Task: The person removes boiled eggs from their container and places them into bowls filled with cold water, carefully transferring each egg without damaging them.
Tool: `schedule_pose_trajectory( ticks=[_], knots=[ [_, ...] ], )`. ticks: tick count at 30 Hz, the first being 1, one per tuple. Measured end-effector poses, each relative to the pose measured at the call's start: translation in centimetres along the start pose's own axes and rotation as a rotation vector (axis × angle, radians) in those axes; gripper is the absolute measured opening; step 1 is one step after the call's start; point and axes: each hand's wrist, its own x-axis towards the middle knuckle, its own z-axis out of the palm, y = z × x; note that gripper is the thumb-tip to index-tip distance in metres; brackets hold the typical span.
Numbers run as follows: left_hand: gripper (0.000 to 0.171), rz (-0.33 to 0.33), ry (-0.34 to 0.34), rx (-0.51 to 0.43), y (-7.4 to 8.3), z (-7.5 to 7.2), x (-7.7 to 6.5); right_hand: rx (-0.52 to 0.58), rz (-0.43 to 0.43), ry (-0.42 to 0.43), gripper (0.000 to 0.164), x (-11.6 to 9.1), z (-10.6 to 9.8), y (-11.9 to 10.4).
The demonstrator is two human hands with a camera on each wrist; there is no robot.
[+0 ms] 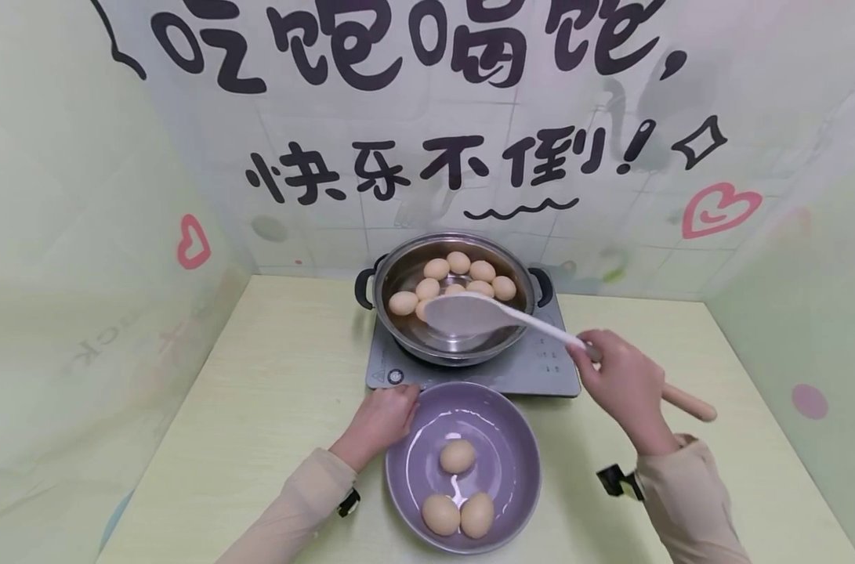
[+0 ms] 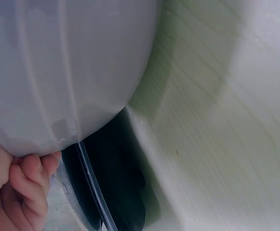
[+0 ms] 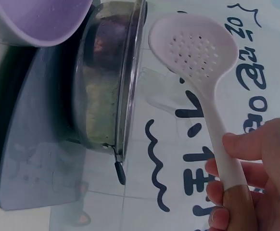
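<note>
My right hand [image 1: 626, 381] grips a white slotted spoon [image 1: 469, 313] by its wooden-ended handle. In the head view the spoon's head overlaps the pot and some eggs; the right wrist view shows its holes, with nothing lying on it. My left hand [image 1: 385, 413] pinches the upper left rim of a purple bowl [image 1: 530, 470], fingers curled under the rim. Inside the bowl are three brown eggs [image 1: 458, 456], one above a touching pair. Behind it a steel pot [image 1: 452, 359] holds several more eggs [image 1: 458, 262] in liquid.
Under the pot is a grey induction cooker [image 1: 550, 368], its front edge right by the bowl. The pot's black side handles [image 1: 542, 287] stick out left and right. A printed wall [image 1: 427, 211] rises behind the pale wooden table [image 1: 258, 407], with panels on both sides.
</note>
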Motion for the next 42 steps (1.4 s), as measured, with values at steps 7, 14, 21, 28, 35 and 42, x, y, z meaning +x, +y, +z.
schedule_pose_trajectory(
  ticks=[7,14,21,28,35,42],
  knots=[
    [0.014,0.001,-0.009,0.006,0.0,0.1,0.0,-0.038,0.0,0.069,0.018,3.4,3.0,-1.0],
    [0.013,-0.006,-0.023,0.013,0.1,-0.1,0.1,-0.053,-0.02,0.092,0.017,4.8,5.4,-2.0],
    [0.012,-0.011,-0.027,0.014,0.1,-0.1,0.1,-0.075,-0.005,0.033,0.019,4.9,6.6,-2.4],
    [0.013,-0.006,-0.022,0.022,0.0,0.0,0.0,-0.08,-0.033,0.001,0.017,4.2,7.1,-2.4],
    [0.013,-0.012,-0.022,0.008,0.1,0.1,0.0,-0.096,-0.058,-0.008,0.015,3.4,7.0,-2.2],
    [0.014,-0.017,-0.018,0.013,0.0,0.1,0.0,-0.121,-0.069,-0.06,0.014,2.4,6.5,-2.1]
  ],
)
